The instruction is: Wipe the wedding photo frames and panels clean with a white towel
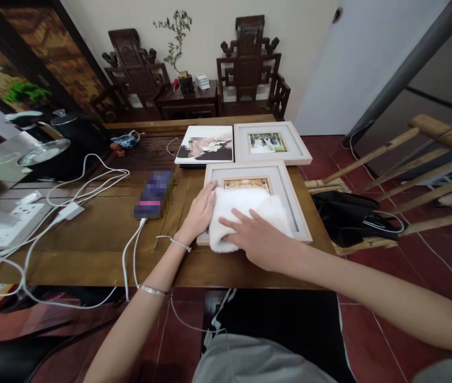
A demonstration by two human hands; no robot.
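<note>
One white cloth (245, 200), apparently plush.

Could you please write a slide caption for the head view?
Right hand on a folded, fluffy white cloth atop a pale wooden picture frame, left hand at the frame's left edge.
</note>
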